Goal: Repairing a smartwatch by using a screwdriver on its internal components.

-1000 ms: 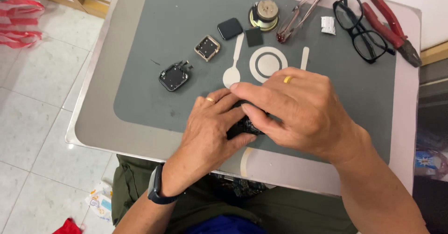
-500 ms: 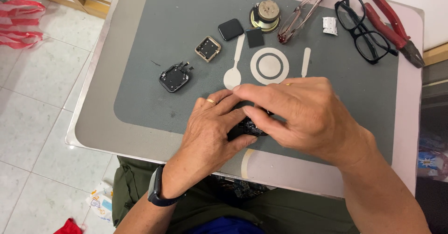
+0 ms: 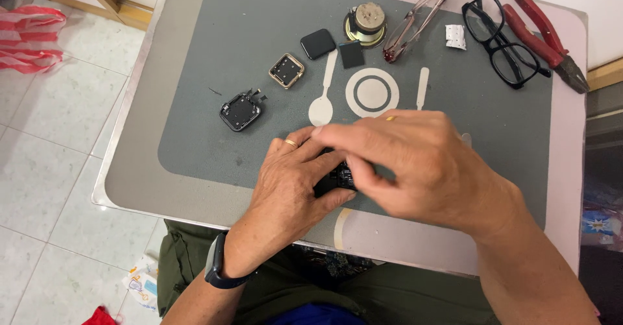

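Nearest: left hand (image 3: 292, 182) with dark wristband (image 3: 214, 266), ring on one finger, fingers curled and pinched around a small black part (image 3: 336, 177) at the near middle of the grey mat (image 3: 195, 104). Right hand (image 3: 415, 163) laid over the same part from the right, fingers pressed together and reaching left across it; exact grip on the part hidden, cannot tell. Part mostly covered by both hands, only a dark edge visible, resting on or just above the mat.

Beyond the hands, on the mat: black square casing (image 3: 241, 111) to the left, gold-rimmed square casing (image 3: 286, 71) behind it, black square screen (image 3: 318, 43), smaller dark square (image 3: 352, 54) just beside. Round metal speaker (image 3: 365, 23) near the far edge. Thin-framed glasses (image 3: 415, 23) folded, lying tilted. Small white packet (image 3: 455, 36) to their right. Black-framed glasses (image 3: 500, 36) open. Red-handled pliers (image 3: 548, 39) at the far right corner of the table (image 3: 117, 182).
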